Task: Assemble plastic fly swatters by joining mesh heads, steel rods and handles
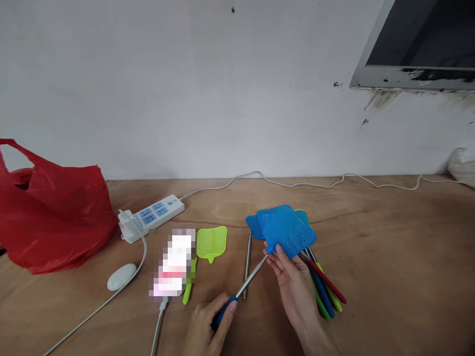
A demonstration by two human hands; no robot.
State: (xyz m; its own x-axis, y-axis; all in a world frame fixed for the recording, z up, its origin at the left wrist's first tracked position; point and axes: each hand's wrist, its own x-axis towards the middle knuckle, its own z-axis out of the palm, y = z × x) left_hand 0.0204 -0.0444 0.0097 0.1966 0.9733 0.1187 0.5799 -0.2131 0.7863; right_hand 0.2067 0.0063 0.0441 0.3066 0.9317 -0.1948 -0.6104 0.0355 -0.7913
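My left hand (pixel 208 324) is closed around the blue grip of a metal rod handle (pixel 248 282) that slants up to the right. My right hand (pixel 293 282) pinches the neck of a blue fly swatter head (pixel 287 230) at the rod's upper end. Under that head lies a pile of assembled fly swatters (pixel 322 289) with blue, green and red grips. A loose green swatter head (pixel 212 242) lies to the left, and a bare metal rod (pixel 247 262) rests beside it.
A red plastic bag (pixel 52 212) sits at the left of the wooden table (pixel 389 257). A white power strip (pixel 152 216), a white oval device (pixel 121 276) on a cable, a blurred-out flat item (pixel 173 269) and a green grip (pixel 188 289) lie nearby. A white cable (pixel 334 183) runs along the wall.
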